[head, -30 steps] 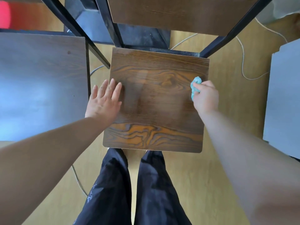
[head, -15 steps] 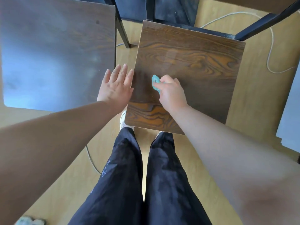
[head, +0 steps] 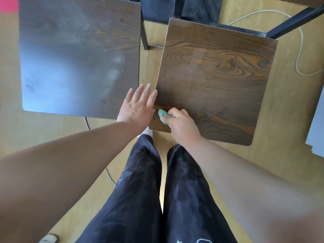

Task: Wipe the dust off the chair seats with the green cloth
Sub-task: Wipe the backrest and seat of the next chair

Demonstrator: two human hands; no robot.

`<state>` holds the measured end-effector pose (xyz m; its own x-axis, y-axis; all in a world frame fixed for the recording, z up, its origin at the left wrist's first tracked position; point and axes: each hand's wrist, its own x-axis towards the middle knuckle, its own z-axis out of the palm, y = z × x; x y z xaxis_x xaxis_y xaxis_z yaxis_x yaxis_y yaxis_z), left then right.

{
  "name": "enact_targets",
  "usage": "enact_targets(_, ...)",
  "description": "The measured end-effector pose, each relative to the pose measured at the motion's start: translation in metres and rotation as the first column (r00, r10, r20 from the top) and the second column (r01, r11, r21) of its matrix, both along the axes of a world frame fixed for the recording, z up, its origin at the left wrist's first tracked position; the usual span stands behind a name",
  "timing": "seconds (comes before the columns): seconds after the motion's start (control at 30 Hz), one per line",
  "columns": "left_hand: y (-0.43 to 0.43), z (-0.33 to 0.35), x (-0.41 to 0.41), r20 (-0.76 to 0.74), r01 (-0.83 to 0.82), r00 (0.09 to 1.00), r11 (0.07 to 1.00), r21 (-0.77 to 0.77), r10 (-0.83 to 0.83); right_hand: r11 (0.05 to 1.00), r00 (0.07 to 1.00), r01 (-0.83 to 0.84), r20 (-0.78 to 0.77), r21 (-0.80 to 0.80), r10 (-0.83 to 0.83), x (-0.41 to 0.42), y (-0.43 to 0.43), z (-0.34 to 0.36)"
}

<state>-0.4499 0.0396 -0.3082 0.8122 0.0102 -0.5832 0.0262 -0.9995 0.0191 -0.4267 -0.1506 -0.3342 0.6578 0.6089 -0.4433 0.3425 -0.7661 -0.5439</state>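
Note:
Two dark wood-grain chair seats stand side by side. The right seat [head: 215, 71] shows clear grain; the left seat [head: 75, 55] looks dull with pale dusty smears. My right hand [head: 184, 127] is closed around a bunched green cloth [head: 164, 116] and presses it on the right seat's near left corner. My left hand [head: 138, 106] lies flat with fingers spread, over the gap between the seats, fingertips touching the right seat's left edge. Most of the cloth is hidden in my fist.
Black metal chair legs [head: 144, 32] rise behind the seats. A pale cable [head: 298, 55] loops on the wooden floor at right, a dark cable [head: 86, 122] runs under the left seat. A grey panel [head: 317, 130] lies at the right edge. My dark trouser legs [head: 140, 190] stand below.
My right hand has swept the cloth from the seat's right edge across to its near left corner. The view has shifted left, bringing more of the left seat in. My left hand stays at the edge.

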Motion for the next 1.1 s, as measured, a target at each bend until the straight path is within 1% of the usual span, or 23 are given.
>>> enact_targets(0.03,-0.001,0.002,-0.002,-0.006,0.014,1.0,1.0,-0.004,-0.014,0.999,0.999,0.054,-0.006,0.007,-0.054,-0.001,-0.004,0.003)
enact_targets(0.07,-0.001,0.004,-0.004,-0.011,0.025,1.0,1.0,-0.008,-0.026,0.99,0.99,0.141,-0.011,0.007,-0.141,-0.002,-0.01,0.005)
enact_targets(0.13,-0.002,0.007,-0.006,-0.017,0.05,0.999,0.999,-0.013,-0.05,0.937,0.937,0.349,0.011,-0.001,-0.349,-0.002,-0.031,0.011)
enact_targets(0.2,-0.002,0.008,-0.007,-0.017,0.083,0.996,0.996,-0.013,-0.083,0.865,0.862,0.501,0.076,0.023,-0.501,-0.002,-0.062,0.017)
enact_targets(0.27,-0.004,0.009,-0.006,-0.015,0.118,0.993,0.993,-0.015,-0.118,0.793,0.781,0.609,0.164,0.017,-0.603,0.001,-0.1,0.02)
enact_targets(0.37,-0.008,0.007,-0.004,-0.013,0.155,0.988,0.988,-0.016,-0.155,0.629,0.622,0.775,0.238,-0.055,-0.746,0.007,-0.15,0.014)
enact_targets(0.43,-0.011,0.005,-0.001,0.004,0.174,0.985,0.985,-0.012,-0.174,0.542,0.547,0.835,0.224,-0.089,-0.806,0.009,-0.17,0.007)
enact_targets(0.53,-0.016,0.002,0.004,0.026,0.181,0.983,0.984,-0.004,-0.18,0.497,0.512,0.859,0.177,-0.127,-0.84,0.011,-0.177,-0.001)
enact_targets(0.6,-0.018,-0.001,0.006,0.039,0.194,0.98,0.981,0.0,-0.194,0.479,0.493,0.869,0.143,-0.125,-0.858,0.011,-0.17,-0.002)
enact_targets(0.67,-0.018,-0.003,0.006,0.051,0.199,0.979,0.98,-0.002,-0.199,0.511,0.521,0.853,0.144,-0.104,-0.841,0.007,-0.158,0.0)
enact_targets(0.8,-0.013,-0.005,0.004,0.053,0.173,0.984,0.985,0.003,-0.173,0.632,0.636,0.771,0.125,-0.079,-0.761,-0.004,-0.116,0.001)
enact_targets(0.93,-0.005,-0.003,0.001,0.057,0.105,0.993,0.994,-0.007,-0.104,0.766,0.769,0.639,0.085,-0.07,-0.634,-0.014,-0.062,-0.002)
enact_targets(1.1,0.013,0.001,0.002,0.06,0.033,0.998,0.999,0.014,-0.033,0.881,0.881,0.473,0.028,-0.033,-0.472,-0.025,0.0,0.002)
